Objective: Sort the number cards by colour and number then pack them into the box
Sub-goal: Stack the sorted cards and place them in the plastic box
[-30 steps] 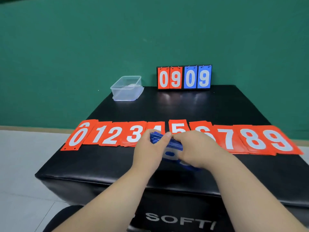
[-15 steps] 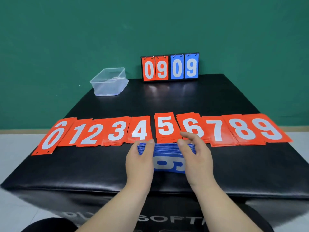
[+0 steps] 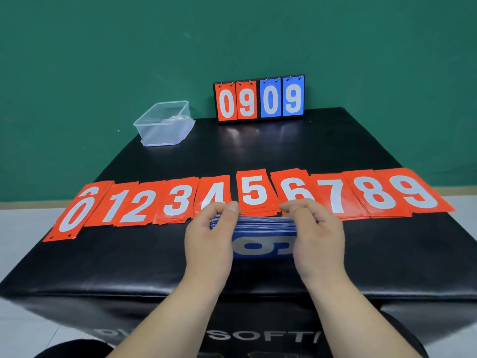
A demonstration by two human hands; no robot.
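Already the red number cards lie sorted zero to nine across the black padded block; left hand and right hand grasp the blue card stack just before them, unsorted; the clear plastic box waits beyond, apparently unpacked.

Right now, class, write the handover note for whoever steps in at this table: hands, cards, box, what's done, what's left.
Left hand and right hand each grip one end of the blue card stack.
Red cards lie behind it in a row of piles, 0 to 9.
Clear box stands at the far left; contents unclear.
Done: reds appear sorted. Left: sort blues by number, pack everything.
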